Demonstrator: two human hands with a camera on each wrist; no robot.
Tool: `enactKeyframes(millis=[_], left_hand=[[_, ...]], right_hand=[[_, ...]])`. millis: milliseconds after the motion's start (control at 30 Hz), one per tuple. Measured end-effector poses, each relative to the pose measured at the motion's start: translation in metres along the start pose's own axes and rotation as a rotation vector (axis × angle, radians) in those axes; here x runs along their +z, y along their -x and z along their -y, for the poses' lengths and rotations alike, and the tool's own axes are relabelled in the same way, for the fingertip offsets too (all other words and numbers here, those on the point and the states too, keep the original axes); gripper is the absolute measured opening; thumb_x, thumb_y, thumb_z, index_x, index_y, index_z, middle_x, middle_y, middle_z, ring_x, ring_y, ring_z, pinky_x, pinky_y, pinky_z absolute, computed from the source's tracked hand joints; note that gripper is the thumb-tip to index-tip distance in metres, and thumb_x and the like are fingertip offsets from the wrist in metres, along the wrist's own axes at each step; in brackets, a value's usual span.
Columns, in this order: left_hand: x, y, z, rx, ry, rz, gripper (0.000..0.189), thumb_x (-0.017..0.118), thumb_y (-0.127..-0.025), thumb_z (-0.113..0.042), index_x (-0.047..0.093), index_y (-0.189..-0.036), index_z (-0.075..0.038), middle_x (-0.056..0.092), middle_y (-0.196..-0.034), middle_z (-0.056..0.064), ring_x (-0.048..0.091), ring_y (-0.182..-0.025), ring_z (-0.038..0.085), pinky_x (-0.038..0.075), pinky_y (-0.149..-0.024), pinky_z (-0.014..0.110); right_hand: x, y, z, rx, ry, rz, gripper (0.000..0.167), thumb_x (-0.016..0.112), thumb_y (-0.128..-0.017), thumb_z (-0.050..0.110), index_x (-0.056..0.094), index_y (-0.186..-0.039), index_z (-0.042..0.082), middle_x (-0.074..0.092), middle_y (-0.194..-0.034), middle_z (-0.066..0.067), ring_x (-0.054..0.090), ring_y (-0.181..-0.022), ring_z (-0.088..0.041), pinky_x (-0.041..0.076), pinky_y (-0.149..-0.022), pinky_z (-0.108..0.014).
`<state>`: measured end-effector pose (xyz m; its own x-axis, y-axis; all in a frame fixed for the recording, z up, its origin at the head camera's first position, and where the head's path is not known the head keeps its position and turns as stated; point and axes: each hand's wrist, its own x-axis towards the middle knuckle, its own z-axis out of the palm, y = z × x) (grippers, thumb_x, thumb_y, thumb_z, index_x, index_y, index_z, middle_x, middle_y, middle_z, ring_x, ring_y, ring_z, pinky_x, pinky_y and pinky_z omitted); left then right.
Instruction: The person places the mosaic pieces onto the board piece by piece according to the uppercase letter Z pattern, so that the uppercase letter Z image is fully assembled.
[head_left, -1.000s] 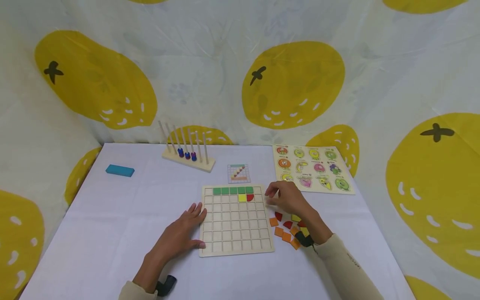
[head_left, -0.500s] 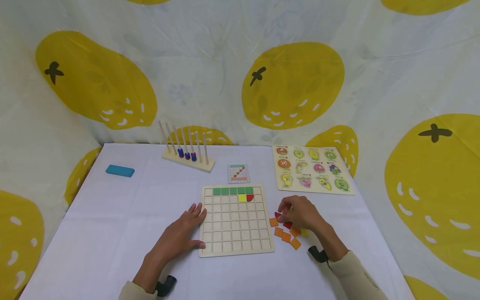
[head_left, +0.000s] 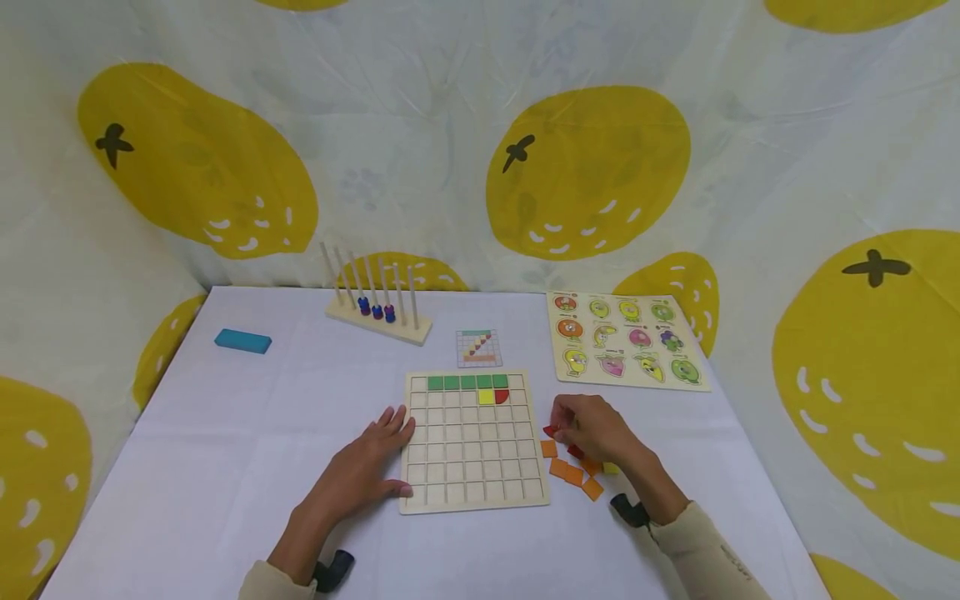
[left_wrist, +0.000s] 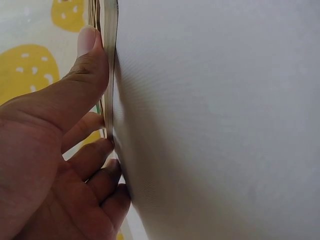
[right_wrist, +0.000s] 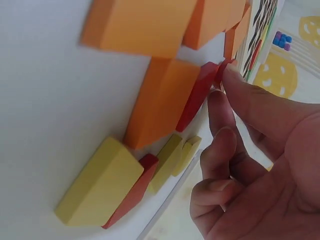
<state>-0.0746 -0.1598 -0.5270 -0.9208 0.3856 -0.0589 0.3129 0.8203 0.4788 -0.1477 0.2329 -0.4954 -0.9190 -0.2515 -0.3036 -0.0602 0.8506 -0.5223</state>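
A wooden grid board (head_left: 453, 450) lies on the table, with a row of green square tiles (head_left: 468, 382) near its top. Below them sit one yellow square (head_left: 486, 397) and one red quarter-circle tile (head_left: 502, 397). My left hand (head_left: 363, 462) rests along the board's left edge, fingers spread and thumb on the lower corner. To the right of the board, my right hand (head_left: 596, 429) pinches another red quarter-circle tile (right_wrist: 221, 72) between thumb and index finger, low over the loose pieces. A further red tile (right_wrist: 197, 95) lies close beside those fingertips.
Several orange squares (head_left: 558, 469) and yellow pieces (right_wrist: 100, 185) lie around the right hand. Behind the board is a small pattern card (head_left: 478, 348). Farther back stand a peg stand with beads (head_left: 378, 321), a fruit puzzle board (head_left: 630, 340) and a blue block (head_left: 243, 341).
My right hand has moved from the board's upper right edge toward me to the loose pieces, and now pinches a red quarter-circle tile. The left hand stays on the board.
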Motion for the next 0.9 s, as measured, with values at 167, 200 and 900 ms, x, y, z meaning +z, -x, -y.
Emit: enactKeyframes(millis=[167, 200, 900], left_hand=[[0.0001, 0.0001, 0.0009, 0.012, 0.000, 0.002, 0.106, 0.095, -0.074, -0.036, 0.044, -0.161, -0.006, 0.033, -0.173, 0.016, 0.028, -0.163, 0.035, 0.030, -0.131, 0.052], [0.0001, -0.0001, 0.0009, 0.014, -0.002, 0.002, 0.106, 0.095, -0.074, -0.037, 0.044, -0.161, -0.006, 0.033, -0.173, 0.016, 0.028, -0.163, 0.035, 0.030, -0.131, 0.052], [-0.0004, 0.0008, -0.0023, 0.010, -0.005, -0.011, 0.105, 0.096, -0.073, -0.035, 0.045, -0.161, -0.005, 0.033, -0.172, 0.016, 0.030, -0.162, 0.035, 0.032, -0.131, 0.052]], right_hand=[[0.0020, -0.0012, 0.0006, 0.019, 0.010, -0.041, 0.016, 0.081, -0.094, 0.015, 0.069, -0.105, 0.017, 0.063, -0.082, 0.001, 0.061, -0.065, -0.015, 0.052, -0.059, -0.028], [0.0022, -0.0014, 0.0009, 0.017, 0.014, -0.045, 0.015, 0.081, -0.094, 0.015, 0.069, -0.104, 0.017, 0.063, -0.082, 0.001, 0.060, -0.065, -0.015, 0.052, -0.059, -0.029], [0.0079, -0.0095, 0.0092, -0.208, -0.095, -0.099, 0.014, 0.078, -0.096, 0.010, 0.068, -0.097, 0.019, 0.062, -0.085, 0.005, 0.053, -0.072, -0.016, 0.045, -0.056, -0.022]])
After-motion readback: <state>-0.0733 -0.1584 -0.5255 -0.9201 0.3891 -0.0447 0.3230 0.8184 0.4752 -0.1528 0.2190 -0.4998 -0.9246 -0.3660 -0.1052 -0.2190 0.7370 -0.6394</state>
